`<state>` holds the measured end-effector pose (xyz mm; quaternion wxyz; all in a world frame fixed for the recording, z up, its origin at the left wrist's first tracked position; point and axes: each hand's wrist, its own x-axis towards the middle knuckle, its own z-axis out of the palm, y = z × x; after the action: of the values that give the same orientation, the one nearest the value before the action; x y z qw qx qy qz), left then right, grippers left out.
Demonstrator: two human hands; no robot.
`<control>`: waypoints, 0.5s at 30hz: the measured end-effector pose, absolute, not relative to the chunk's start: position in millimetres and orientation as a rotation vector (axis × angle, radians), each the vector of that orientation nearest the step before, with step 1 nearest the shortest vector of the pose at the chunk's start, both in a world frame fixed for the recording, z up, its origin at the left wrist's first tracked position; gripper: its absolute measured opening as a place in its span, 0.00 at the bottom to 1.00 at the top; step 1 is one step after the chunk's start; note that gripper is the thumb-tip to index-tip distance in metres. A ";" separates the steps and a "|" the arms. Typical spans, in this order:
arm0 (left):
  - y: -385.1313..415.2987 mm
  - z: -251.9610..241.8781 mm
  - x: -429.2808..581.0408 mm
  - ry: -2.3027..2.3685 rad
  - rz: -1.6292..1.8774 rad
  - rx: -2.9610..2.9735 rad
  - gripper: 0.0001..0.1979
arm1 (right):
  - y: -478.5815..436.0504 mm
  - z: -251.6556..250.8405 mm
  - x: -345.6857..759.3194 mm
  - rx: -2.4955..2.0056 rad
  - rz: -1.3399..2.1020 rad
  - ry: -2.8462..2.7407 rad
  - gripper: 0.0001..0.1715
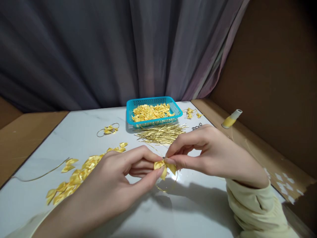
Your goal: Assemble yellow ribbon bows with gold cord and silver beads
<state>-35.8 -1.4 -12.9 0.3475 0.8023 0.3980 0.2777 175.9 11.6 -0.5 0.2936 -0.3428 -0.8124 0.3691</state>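
Note:
Yellow satin ribbon bows (163,174) are bunched between my two hands over the white table. My left hand (138,165) pinches the left side of the bunch between thumb and fingers. From the right, my right hand (195,153) is closed, its thumb and fingertips meeting at the top of the bows, where a small dark piece shows. It may be pinching that piece or the wire; the fingertips hide which. Thin gold wire (160,189) loops below the bows, and another end sticks out toward the back left.
A blue basket (155,125) of yellow bows stands at the back, with a pile of gold wires (160,134) before it. Small silver pieces (197,126) lie to the right. Loose bows (76,177) spread at left, near a wired bow (110,129). A white-yellow tube (232,119) stands right.

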 end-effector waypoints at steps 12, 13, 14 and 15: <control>21.7 -21.3 -41.9 1.170 0.542 1.990 0.10 | 35.0 -12.9 174.3 -0.983 1.115 -2.176 0.05; 27.0 -23.7 -41.2 1.167 0.566 1.965 0.10 | 40.5 -16.2 173.6 -0.989 1.193 -2.118 0.04; 31.8 -25.9 -40.5 1.144 0.584 1.918 0.10 | 46.1 -19.8 173.0 -0.985 1.277 -2.056 0.04; 36.1 -28.0 -40.0 1.118 0.607 1.866 0.10 | 51.4 -23.4 172.4 -0.967 1.361 -1.992 0.04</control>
<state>-40.0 36.1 -28.0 0.4273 0.7471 0.4474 0.2429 172.4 51.4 -23.4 0.2680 -0.3583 -0.7383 0.5047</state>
